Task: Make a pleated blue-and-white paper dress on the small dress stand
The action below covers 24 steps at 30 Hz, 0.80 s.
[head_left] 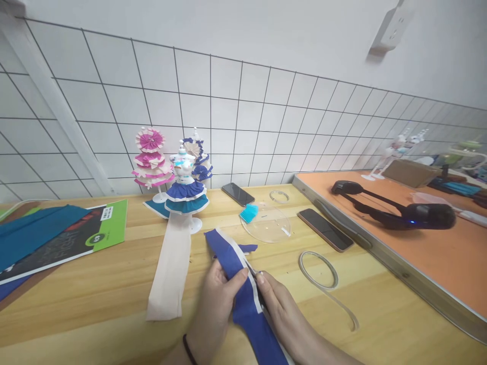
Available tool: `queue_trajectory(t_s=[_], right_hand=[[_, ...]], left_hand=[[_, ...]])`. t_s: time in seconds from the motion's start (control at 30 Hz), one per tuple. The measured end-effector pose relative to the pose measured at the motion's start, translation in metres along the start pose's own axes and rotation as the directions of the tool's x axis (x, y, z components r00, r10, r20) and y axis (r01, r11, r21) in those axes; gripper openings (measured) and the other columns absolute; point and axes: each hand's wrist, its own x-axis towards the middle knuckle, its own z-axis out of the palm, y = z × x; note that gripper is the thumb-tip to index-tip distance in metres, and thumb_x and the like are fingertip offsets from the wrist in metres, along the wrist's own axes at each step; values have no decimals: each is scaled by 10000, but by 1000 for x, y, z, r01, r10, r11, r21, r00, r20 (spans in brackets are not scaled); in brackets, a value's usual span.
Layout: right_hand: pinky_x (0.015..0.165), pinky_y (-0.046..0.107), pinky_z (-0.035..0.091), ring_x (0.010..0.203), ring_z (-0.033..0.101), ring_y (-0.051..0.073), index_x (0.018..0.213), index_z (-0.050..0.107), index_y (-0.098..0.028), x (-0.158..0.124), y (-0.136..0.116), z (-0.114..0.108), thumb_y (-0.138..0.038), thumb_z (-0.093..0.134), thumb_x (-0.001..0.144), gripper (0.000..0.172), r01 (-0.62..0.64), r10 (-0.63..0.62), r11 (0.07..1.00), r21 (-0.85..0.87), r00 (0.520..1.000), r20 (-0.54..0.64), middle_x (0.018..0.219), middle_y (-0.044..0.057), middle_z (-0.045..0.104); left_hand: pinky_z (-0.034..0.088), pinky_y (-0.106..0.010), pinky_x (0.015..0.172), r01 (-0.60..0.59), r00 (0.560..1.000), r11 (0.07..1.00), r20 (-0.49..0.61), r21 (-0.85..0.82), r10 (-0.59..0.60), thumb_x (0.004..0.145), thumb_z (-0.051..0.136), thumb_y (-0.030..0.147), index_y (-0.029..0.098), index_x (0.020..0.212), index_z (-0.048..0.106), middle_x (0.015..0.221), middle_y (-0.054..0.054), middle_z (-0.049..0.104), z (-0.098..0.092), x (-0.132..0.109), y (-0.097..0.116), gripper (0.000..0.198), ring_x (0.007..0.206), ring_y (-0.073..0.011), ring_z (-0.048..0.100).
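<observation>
My left hand [218,299] pinches a long blue strip [243,296] of crepe-like paper or cloth, thumb on top. A white band, like tape, runs along the strip's right edge. My right hand [279,312] is closed at that edge around what look like scissors [249,267]; a thin metal blade shows, and the rest is mostly hidden by the fingers. A narrow blue offcut [248,248] lies just behind the strip. Left of my hands a pale beige strip [169,276] lies flat, its far end against a small dress form [185,190] with blue and teal ruffles.
Behind stand pink [152,165] and blue-beige [203,165] ruffled forms. A clear disc [266,230] bears teal pieces [249,213]. Two phones [238,193] and tape rolls [318,287] lie right. An orange board [429,263] holds a black headset [426,215]. Sheets and a packet [114,223] lie left.
</observation>
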Motion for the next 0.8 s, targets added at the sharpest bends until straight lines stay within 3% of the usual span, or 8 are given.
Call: queue_trajectory(t_s=[0.8], right_hand=[[657, 253, 406, 724, 523, 164, 819, 534, -186, -1, -3, 0, -512, 290, 936, 424, -51, 51, 998, 44, 999, 1, 754, 8, 542]], left_hand=[[498, -284, 712, 41, 999, 999, -7, 24, -41, 672, 723, 205, 160, 966, 607, 875, -59, 704, 1, -1, 2, 318, 808, -189, 628]])
